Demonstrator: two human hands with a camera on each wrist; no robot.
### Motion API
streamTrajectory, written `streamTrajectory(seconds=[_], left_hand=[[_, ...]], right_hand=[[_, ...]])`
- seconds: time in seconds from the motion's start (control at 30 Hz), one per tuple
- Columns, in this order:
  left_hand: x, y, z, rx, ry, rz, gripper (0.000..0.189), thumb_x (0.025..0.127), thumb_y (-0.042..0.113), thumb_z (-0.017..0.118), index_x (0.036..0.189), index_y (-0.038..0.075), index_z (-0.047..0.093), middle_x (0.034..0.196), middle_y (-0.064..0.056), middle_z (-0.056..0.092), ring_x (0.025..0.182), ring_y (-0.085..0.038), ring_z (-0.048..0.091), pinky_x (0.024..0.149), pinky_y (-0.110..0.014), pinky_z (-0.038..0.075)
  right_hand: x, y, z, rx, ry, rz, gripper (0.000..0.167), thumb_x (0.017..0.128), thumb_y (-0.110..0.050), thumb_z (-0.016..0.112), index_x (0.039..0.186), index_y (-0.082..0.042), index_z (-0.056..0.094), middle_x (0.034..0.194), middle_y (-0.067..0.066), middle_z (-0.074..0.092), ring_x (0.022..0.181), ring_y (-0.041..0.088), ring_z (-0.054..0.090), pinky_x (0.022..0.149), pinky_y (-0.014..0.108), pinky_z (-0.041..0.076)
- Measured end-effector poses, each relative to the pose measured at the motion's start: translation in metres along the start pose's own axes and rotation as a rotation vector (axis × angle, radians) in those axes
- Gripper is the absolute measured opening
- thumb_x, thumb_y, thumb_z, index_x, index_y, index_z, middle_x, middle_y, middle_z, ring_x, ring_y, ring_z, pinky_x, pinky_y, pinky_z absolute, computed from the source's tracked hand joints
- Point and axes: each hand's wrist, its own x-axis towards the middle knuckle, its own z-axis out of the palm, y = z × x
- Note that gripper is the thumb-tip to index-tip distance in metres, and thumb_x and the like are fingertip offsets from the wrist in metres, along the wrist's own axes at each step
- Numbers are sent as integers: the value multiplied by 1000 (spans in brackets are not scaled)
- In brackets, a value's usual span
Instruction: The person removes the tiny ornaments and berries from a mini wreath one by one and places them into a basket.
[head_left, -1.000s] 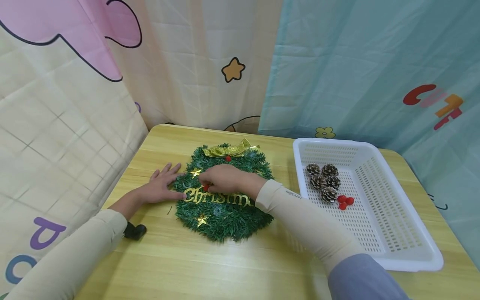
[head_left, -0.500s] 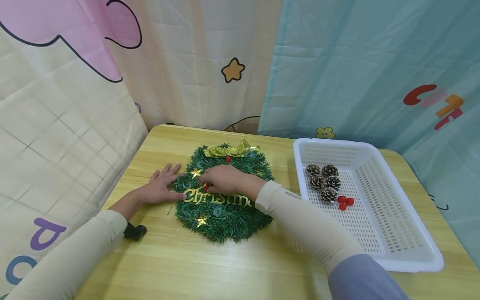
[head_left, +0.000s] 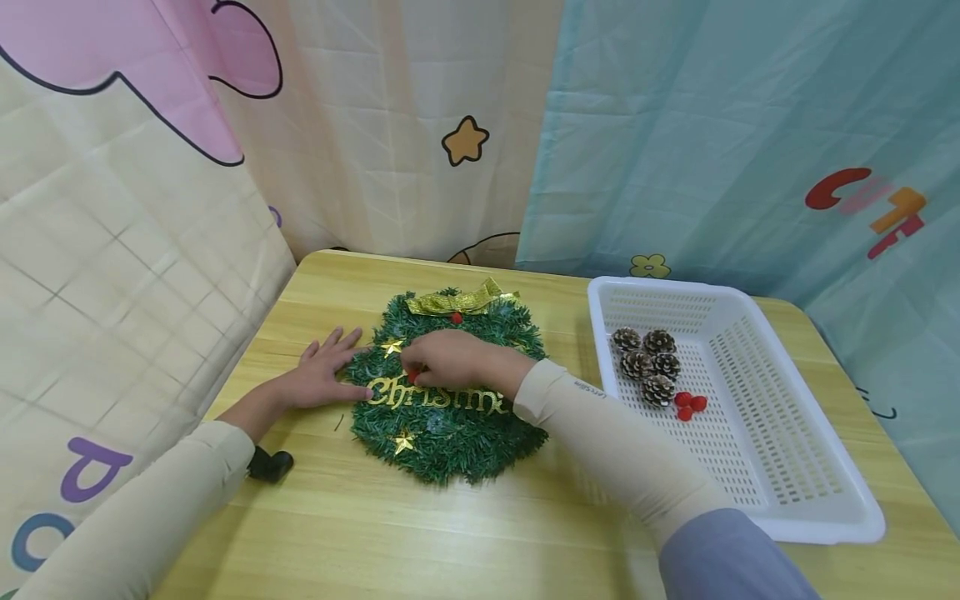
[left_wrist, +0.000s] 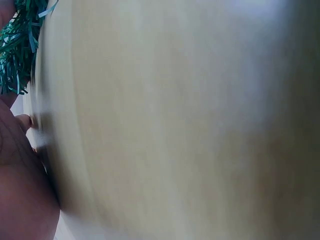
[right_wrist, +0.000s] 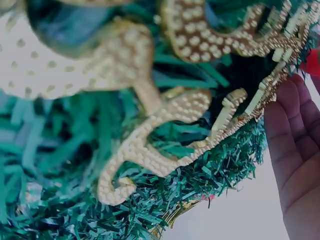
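A green tinsel wreath (head_left: 457,442) lies flat on the wooden table, with gold "Christmas" lettering (head_left: 435,397) across it, gold stars (head_left: 403,442) and a gold ribbon bow (head_left: 465,302) along its far edge. My left hand (head_left: 322,375) rests at the wreath's left side, fingers spread, thumb touching the start of the lettering. Over the middle of the wreath, my right hand (head_left: 453,358) pinches a small red ball (head_left: 413,377) just above the lettering. The right wrist view shows this red ball (right_wrist: 313,62) at the fingertips. Another red ball (head_left: 457,317) sits below the bow.
At the right stands a white perforated basket (head_left: 787,392) holding several pine cones (head_left: 657,389) and a few red balls (head_left: 686,413). A black object (head_left: 270,465) lies by the left forearm. Printed curtains (head_left: 390,125) hang behind and beside the table (head_left: 420,542).
My right hand shifts very slightly to the right, still pinching the red ball over the wreath. The left hand and the wreath stay in place.
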Motion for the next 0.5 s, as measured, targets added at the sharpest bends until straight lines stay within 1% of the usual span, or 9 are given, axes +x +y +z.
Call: streamTrajectory(seconds=[0.1,0.27,0.4,0.5], left_hand=[[0,0,0,-5,-1,2,90,88,54,69,154,4,34,164,-21,4,148,-44,-11,110,-67,-9],[0,0,0,-1,0,-2,90,88,54,70,155,5,34,165,-20,4,148,-43,-11,111,-66,-10],[1,1,0,2,-3,2,90,88,55,69,154,5,34,165,-20,4,148,-43,-11,111,-66,-9],[1,0,0,2,-5,0,90,88,55,69,155,5,34,165,-20,4,148,-43,-11,111,-66,-9]], right_hand=[[-1,2,-2,50,-5,-17,5,101,-22,61,100,-18,63,96,-9,63,87,6,59,78,26,49],[-3,3,-9,128,3,-25,7,101,-18,60,104,-14,65,98,-7,65,90,7,61,81,24,49],[-4,2,-15,136,9,-24,7,101,-16,59,104,-14,65,96,-7,63,88,7,59,80,24,48],[-7,0,-18,136,4,-40,7,101,-16,59,103,-14,65,94,-7,62,85,7,57,78,25,47]])
